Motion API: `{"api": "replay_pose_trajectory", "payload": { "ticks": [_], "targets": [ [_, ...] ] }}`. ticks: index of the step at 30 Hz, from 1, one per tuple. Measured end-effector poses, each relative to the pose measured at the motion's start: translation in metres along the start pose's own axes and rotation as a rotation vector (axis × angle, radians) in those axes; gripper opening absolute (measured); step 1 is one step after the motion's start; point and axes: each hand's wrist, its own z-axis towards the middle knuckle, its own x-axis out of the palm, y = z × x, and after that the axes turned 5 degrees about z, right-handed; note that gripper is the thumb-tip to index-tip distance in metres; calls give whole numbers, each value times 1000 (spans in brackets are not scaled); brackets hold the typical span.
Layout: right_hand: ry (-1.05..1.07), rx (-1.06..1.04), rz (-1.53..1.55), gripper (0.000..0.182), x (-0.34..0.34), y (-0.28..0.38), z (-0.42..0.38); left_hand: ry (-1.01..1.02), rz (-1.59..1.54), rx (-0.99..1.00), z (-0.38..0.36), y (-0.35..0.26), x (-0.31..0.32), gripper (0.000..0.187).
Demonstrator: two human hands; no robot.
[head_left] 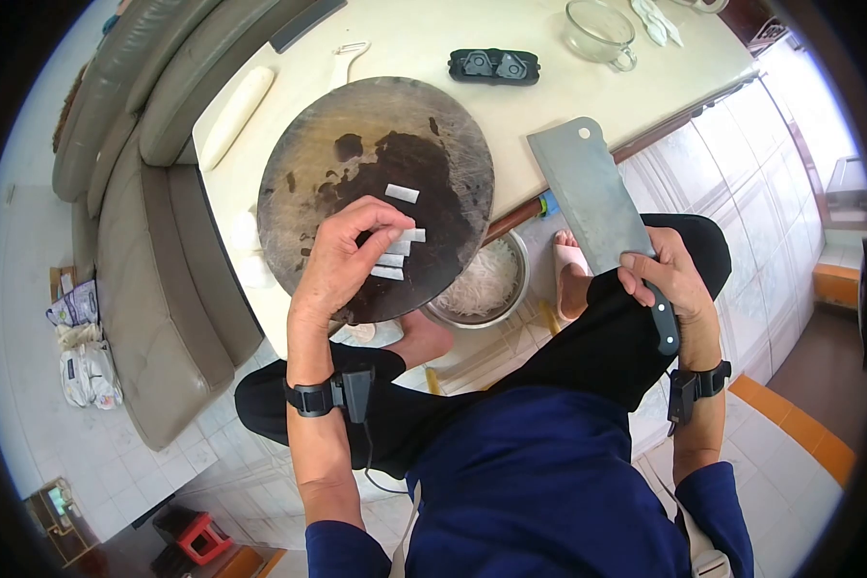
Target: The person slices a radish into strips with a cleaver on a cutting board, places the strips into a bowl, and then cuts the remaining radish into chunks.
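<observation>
A wide round chopping board (299,212) lies on the table, dark and wet across its middle. Several small white radish pieces (402,194) are laid on it, most in a short column. Above that column, my left hand (352,246) has thumb and forefinger pinched at one white piece (414,235). My right hand (679,275) is wrapped around the black handle of a cleaver (592,193), off to the right of the board over my thigh. Its broad blade points away from me, overlapping the table edge in this view.
A metal bowl (523,294) of white shreds (482,284) sits below the board's right side. A long white radish (237,118) and a peeler (349,63) lie on the table (405,39). Beyond are a black case (494,66) and a glass cup (597,34). A sofa (154,279) stands left.
</observation>
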Motion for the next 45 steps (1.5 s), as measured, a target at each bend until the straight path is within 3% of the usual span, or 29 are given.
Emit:
{"api": "replay_pose_trajectory", "payload": {
  "ticks": [5, 7, 13, 26, 28, 38, 43, 45],
  "targets": [
    [5, -10, -6, 15, 0, 0, 0, -20, -37, -20, 2, 3, 2, 8],
    [-9, 3, 4, 15, 0, 0, 0, -119, -152, -128, 1, 6, 5, 9],
    [9, -6, -5, 15, 2, 2, 1, -140, 36, -107, 2, 3, 1, 11],
    [3, 9, -22, 14, 1, -1, 2, -90, 120, -57, 4, 9, 1, 15],
    [7, 15, -15, 15, 1, 1, 2, -218, -21, -83, 6, 19, 3, 17],
    [26, -14, -54, 16, 0, -2, 3, -295, -40, -93, 11, 15, 10, 18],
    [1, -4, -49, 17, 2, 0, 2, -441, 406, 141, 7, 4, 10, 17],
    [-2, -4, -54, 17, 1, 0, 2, -405, 411, 145, 2, -2, 10, 17]
  ]
}}
